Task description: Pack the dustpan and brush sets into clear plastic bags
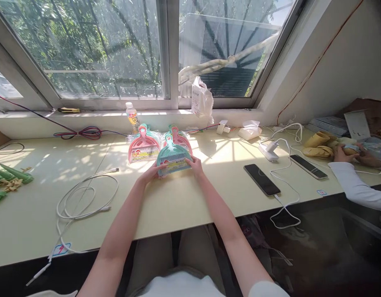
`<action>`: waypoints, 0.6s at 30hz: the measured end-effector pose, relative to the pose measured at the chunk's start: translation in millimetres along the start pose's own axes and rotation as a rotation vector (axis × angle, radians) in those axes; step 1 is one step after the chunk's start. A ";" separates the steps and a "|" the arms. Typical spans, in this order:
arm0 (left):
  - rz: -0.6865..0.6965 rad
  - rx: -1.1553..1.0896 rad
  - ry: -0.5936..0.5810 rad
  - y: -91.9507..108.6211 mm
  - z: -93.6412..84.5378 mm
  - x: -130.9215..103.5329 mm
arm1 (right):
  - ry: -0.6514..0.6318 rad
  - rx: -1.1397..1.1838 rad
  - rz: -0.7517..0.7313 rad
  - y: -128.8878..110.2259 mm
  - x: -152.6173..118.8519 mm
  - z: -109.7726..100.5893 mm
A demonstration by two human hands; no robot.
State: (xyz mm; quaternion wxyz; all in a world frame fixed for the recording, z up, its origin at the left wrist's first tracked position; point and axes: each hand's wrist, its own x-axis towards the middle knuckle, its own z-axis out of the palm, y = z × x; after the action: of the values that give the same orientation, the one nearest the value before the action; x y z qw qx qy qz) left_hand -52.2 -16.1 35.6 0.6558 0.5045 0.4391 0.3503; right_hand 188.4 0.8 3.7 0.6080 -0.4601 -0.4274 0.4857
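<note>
Between my two hands is a teal mini dustpan and brush set [172,153] in clear wrapping, with a yellow label across its lower part. My left hand [151,171] grips its left lower edge, with the thumb on the front. My right hand [195,165] pinches its right edge. Just behind it lies a pink dustpan set [183,142], partly covered by the teal one. Another pink dustpan set [142,145] lies to the left, with teal edges showing from beneath it. Whether the held set touches the table is hard to see.
A bottle [132,115] stands behind the dustpans. A coiled white cable [91,198] lies on the left of the table [181,202]. To the right are a phone [261,180], a second phone [308,166] and a power strip [268,152]. Another person's hands [343,153] work at far right.
</note>
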 end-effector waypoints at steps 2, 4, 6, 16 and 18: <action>0.025 0.016 0.017 0.9 2.2 -0.9 | 0.009 0.030 0.003 3.9 4.6 -1.9; 0.115 -0.006 -0.004 2.0 4.7 -2.6 | 0.071 0.042 0.028 7.0 7.2 -3.2; 0.219 -0.039 -0.067 2.0 7.5 -4.0 | 0.134 0.054 0.051 8.9 8.1 -4.4; 0.363 0.025 0.275 -16.7 16.5 24.6 | 0.203 0.063 0.050 6.6 4.6 -1.0; 0.367 0.037 0.346 -17.3 16.4 26.9 | 0.190 0.056 0.056 6.4 3.7 2.7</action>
State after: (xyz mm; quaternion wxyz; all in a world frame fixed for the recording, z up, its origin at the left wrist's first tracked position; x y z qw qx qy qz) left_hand -26.7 -1.9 14.6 0.4871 0.5200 0.4522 0.5366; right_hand 185.2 5.6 -1.7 0.6445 -0.4987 -0.3411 0.4686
